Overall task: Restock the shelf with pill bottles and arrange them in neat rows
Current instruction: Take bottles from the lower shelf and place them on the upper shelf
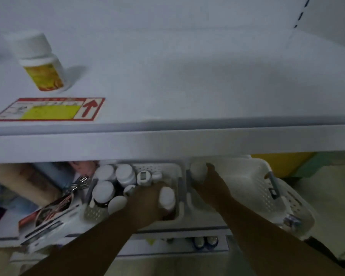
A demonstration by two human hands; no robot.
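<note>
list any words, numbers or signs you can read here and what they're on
No word or number here can be read.
Shelf sticker: a red arrow pointing up; its print is too blurred to read.
Bottle on the shelf: yellow label, print too blurred to read.
Bottles in the basket: only white caps show, no label in view.
Small white gadget in the basket: its screen is too small to read.

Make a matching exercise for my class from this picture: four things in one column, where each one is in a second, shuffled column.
Things
1. yellow-labelled bottle
2. red-bordered sticker
3. left hand
4. right hand

Places
A. in the basket of white-capped bottles
B. standing upright on the shelf, far left
C. in the right-hand white basket
D. flat on the shelf near its front edge

Pairs: 1-B, 2-D, 3-A, 4-C
</note>
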